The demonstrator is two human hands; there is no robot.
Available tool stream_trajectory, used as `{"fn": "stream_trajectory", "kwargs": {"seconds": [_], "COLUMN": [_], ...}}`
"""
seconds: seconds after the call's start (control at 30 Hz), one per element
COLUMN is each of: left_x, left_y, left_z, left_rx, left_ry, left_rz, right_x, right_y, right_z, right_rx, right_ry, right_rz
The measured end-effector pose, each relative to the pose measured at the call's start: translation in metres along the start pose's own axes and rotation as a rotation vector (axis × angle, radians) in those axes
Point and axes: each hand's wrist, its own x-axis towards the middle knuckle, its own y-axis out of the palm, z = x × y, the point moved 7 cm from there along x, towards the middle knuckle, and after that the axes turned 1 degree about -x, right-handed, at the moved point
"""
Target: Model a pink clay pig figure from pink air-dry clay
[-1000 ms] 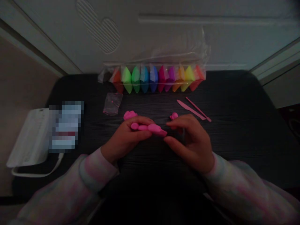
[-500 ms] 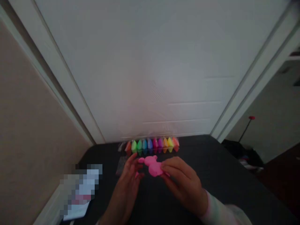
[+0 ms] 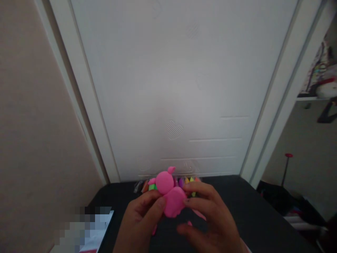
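A pink modelling-clay figure (image 3: 174, 202) is held up over the dark table, with a round head (image 3: 164, 182), two small ears and a wider, flattened body. My left hand (image 3: 143, 216) is closed on its left side, thumb on the body and fingers behind. On the other side, my right hand (image 3: 213, 214) has its fingertips against the body's right edge; its thumb is spread away below. Small pink clay bits show near the right thumb and beneath the left hand; whether they join the figure I cannot tell.
A row of coloured clay packets (image 3: 181, 182) lies at the back of the black table (image 3: 252, 207), partly behind the figure. A white panel (image 3: 168, 88) with embossed hearts rises behind. At left sits a pale, blurred-out flat item (image 3: 92, 230).
The figure has passed from my right hand's grip to my left hand's and now stands more upright. My right thumb has come away. The view has tilted upward.
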Motion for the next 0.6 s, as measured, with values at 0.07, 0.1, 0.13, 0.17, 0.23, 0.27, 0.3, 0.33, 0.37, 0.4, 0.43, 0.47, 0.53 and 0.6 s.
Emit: {"fn": "stream_trajectory", "kwargs": {"seconds": [0.07, 0.1, 0.13, 0.17, 0.23, 0.27, 0.3, 0.33, 0.37, 0.4, 0.43, 0.47, 0.53, 0.6], "left_x": [-0.001, -0.001, -0.002, -0.002, -0.004, -0.005, -0.006, -0.006, -0.007, -0.008, -0.009, -0.009, -0.01, -0.011], "left_y": [0.0, 0.002, 0.002, 0.004, 0.005, 0.005, 0.004, 0.003, 0.001, 0.001, 0.001, 0.002, 0.003, 0.005], "left_z": [-0.005, -0.008, -0.01, -0.011, -0.014, -0.015, -0.017, -0.018, -0.019, -0.02, -0.02, -0.02, -0.02, -0.019], "left_rx": [0.048, 0.07, 0.094, 0.117, 0.161, 0.181, 0.2, 0.217, 0.233, 0.247, 0.259, 0.267, 0.262, 0.236], "left_ry": [0.039, 0.055, 0.062, 0.064, 0.068, 0.071, 0.078, 0.086, 0.093, 0.097, 0.1, 0.1, 0.093, 0.088], "left_rz": [0.015, 0.033, 0.047, 0.072, 0.102, 0.106, 0.095, 0.077, 0.058, 0.044, 0.039, 0.038, 0.044, 0.056], "right_x": [0.0, 0.0, 0.001, 0.001, 0.002, 0.002, 0.002, 0.002, 0.001, 0.0, -0.002, -0.003, -0.007, -0.01], "right_y": [0.0, 0.001, 0.002, 0.004, 0.007, 0.008, 0.008, 0.009, 0.009, 0.01, 0.01, 0.01, 0.009, 0.009], "right_z": [-0.007, -0.01, -0.012, -0.012, -0.012, -0.011, -0.011, -0.011, -0.011, -0.012, -0.012, -0.012, -0.013, -0.014], "right_rx": [0.064, 0.089, 0.108, 0.122, 0.128, 0.128, 0.136, 0.147, 0.159, 0.168, 0.175, 0.18, 0.177, 0.182], "right_ry": [0.076, 0.113, 0.138, 0.152, 0.152, 0.15, 0.152, 0.166, 0.186, 0.208, 0.227, 0.246, 0.284, 0.31], "right_rz": [0.063, 0.097, 0.136, 0.171, 0.21, 0.211, 0.205, 0.197, 0.191, 0.186, 0.18, 0.174, 0.165, 0.18]}}
